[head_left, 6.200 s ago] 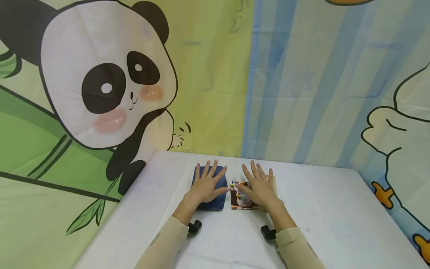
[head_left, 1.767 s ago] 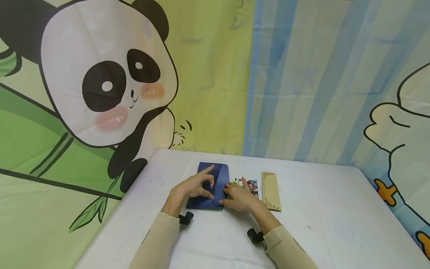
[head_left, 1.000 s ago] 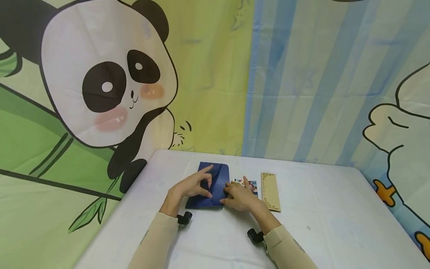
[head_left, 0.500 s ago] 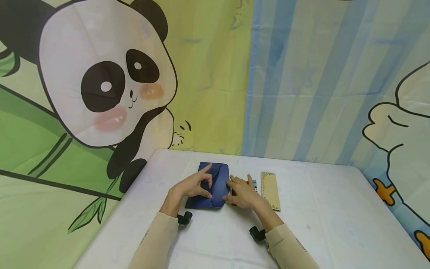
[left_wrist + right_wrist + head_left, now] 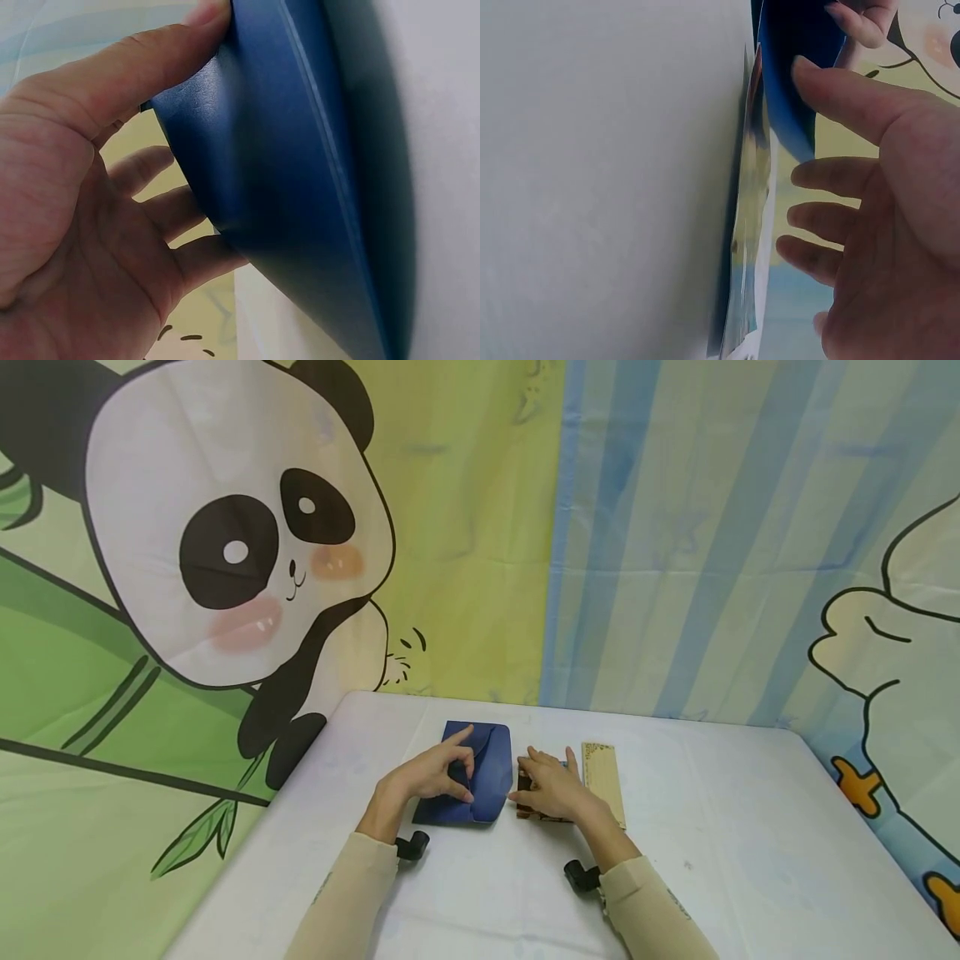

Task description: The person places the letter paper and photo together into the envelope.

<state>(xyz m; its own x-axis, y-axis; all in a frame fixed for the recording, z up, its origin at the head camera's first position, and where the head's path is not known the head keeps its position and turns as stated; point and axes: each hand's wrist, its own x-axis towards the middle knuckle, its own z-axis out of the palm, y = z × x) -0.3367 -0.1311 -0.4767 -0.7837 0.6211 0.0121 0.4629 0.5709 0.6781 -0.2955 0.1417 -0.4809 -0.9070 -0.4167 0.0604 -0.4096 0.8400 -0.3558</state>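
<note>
My left hand (image 5: 427, 777) holds the dark blue envelope (image 5: 491, 777) open on the white table. In the left wrist view, its thumb (image 5: 180, 56) lies on the envelope's edge while other fingers reach behind the paper. My right hand (image 5: 558, 789) hovers over a glossy picture card (image 5: 524, 783), hiding most of it. The right wrist view has the right hand's fingers (image 5: 829, 225) spread and apart from the card's edge (image 5: 746, 240). A tan card with an ornate border (image 5: 603, 777) lies just right of that hand.
The white table (image 5: 720, 827) reaches back to a printed curtain with a panda (image 5: 240, 527) and blue stripes. A black wrist camera (image 5: 412, 846) sits at the left wrist, another (image 5: 581, 877) at the right.
From spread over the items, my hands went to the envelope, which was opened. Lately my right hand left the envelope's right edge and moved right over the picture card; the left stayed put.
</note>
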